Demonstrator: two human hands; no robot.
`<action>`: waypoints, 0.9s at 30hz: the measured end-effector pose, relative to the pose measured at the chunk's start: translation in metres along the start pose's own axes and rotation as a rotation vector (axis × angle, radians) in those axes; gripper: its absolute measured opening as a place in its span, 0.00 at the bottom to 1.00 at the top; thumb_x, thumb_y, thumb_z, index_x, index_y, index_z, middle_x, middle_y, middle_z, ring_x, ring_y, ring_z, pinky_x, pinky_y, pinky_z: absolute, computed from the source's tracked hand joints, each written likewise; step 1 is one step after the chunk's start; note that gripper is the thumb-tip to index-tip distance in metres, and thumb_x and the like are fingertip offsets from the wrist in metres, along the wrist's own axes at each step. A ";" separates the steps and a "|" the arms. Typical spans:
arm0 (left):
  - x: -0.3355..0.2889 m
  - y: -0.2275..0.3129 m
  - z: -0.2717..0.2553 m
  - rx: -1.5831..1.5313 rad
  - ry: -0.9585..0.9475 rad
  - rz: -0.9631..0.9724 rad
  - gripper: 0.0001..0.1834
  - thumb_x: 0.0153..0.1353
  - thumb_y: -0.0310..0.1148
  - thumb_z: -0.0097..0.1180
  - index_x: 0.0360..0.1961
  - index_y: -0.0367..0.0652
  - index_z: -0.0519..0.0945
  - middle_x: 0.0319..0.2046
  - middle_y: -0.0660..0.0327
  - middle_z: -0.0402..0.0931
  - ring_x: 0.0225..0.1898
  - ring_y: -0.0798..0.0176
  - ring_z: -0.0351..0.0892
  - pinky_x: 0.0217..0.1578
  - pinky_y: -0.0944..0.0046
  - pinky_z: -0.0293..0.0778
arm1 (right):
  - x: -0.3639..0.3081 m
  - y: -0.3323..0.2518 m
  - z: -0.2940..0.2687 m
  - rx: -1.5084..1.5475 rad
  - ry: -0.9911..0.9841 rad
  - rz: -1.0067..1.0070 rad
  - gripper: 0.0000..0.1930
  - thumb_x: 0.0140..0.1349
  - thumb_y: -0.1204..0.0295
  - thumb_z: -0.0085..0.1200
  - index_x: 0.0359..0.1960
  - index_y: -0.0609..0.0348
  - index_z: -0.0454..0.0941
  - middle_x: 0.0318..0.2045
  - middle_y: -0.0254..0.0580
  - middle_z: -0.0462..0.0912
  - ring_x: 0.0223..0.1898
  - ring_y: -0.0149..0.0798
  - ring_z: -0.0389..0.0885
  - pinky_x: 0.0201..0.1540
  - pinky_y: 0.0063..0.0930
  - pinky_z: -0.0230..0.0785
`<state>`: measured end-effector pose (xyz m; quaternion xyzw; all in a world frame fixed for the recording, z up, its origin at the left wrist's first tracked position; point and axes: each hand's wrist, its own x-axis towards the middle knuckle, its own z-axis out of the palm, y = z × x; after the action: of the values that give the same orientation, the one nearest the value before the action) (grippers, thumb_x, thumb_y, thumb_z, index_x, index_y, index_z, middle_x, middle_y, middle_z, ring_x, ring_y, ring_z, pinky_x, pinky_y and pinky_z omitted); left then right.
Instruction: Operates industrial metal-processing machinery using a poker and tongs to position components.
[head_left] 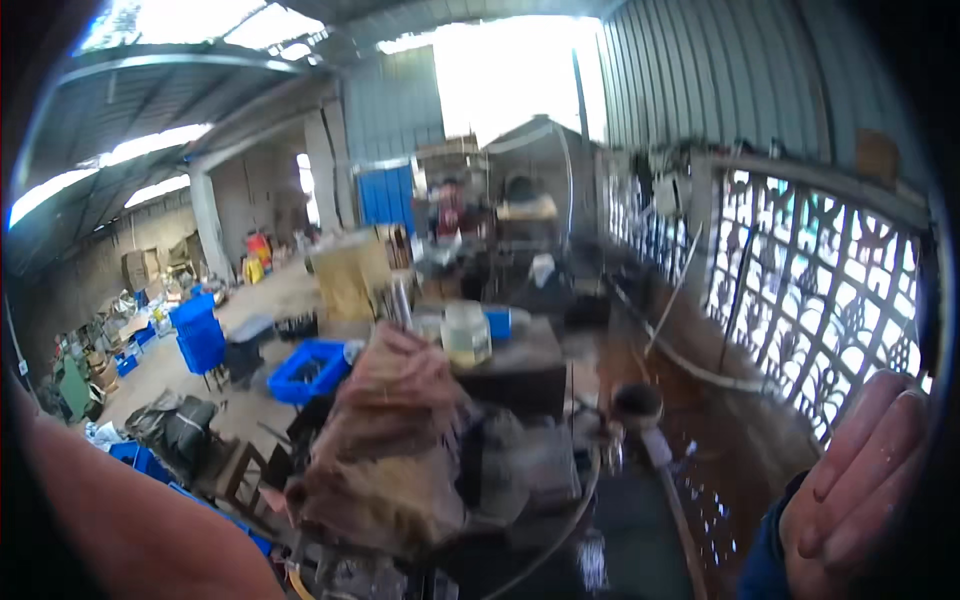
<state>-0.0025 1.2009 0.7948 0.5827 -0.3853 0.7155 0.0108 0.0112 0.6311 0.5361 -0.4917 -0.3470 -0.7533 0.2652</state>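
Note:
My right hand (pixel 862 490) is raised at the right edge, below a patterned lattice window (pixel 820 285). Its fingers are stretched out and look wet, and I see nothing held in them. A blue sleeve (pixel 768 548) shows at its wrist. My bare left forearm (pixel 150 525) crosses the lower left corner, while the hand itself lies outside the picture. Between my arms a brownish-pink cloth (pixel 390 430) is draped over something I cannot make out. Beyond it stands a cloudy, pale plastic container (pixel 466 334), with a small blue box (pixel 498 323) beside it.
A blue crate (pixel 310 370) and stacked blue bins (pixel 198 332) stand to the left, near a wooden stool (pixel 240 475). Wet, brown ground (pixel 720 480) runs along the right wall. A pale hose (pixel 590 490) curves across the lower middle. The picture is blurred.

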 end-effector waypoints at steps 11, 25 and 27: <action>-0.110 0.108 0.080 -0.138 -0.591 -0.402 0.42 0.57 0.60 0.52 0.62 0.35 0.65 0.63 0.44 0.59 0.64 0.43 0.59 0.65 0.42 0.52 | -0.056 0.022 0.200 -0.136 -0.512 0.525 0.06 0.63 0.74 0.47 0.37 0.61 0.76 0.25 0.37 0.76 0.22 0.29 0.70 0.27 0.21 0.64; -0.257 0.208 0.076 0.196 -1.277 -1.161 0.15 0.58 0.23 0.52 0.47 0.35 0.79 0.50 0.47 0.75 0.51 0.47 0.73 0.52 0.55 0.68 | -0.550 0.223 0.204 -0.476 -1.847 1.039 0.17 0.64 0.58 0.43 0.38 0.54 0.81 0.40 0.48 0.81 0.38 0.48 0.82 0.38 0.40 0.75; -0.264 0.225 0.062 0.147 -1.297 -1.209 0.17 0.56 0.19 0.52 0.49 0.35 0.78 0.49 0.49 0.76 0.51 0.50 0.74 0.51 0.57 0.69 | -0.506 0.195 0.217 -0.543 -1.680 1.221 0.14 0.63 0.62 0.45 0.38 0.55 0.81 0.40 0.47 0.81 0.37 0.49 0.82 0.37 0.40 0.75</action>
<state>0.0287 1.1221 0.4522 0.9762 0.1046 0.1396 0.1289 0.4667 0.7098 0.1792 -0.9851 0.0653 0.0340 0.1554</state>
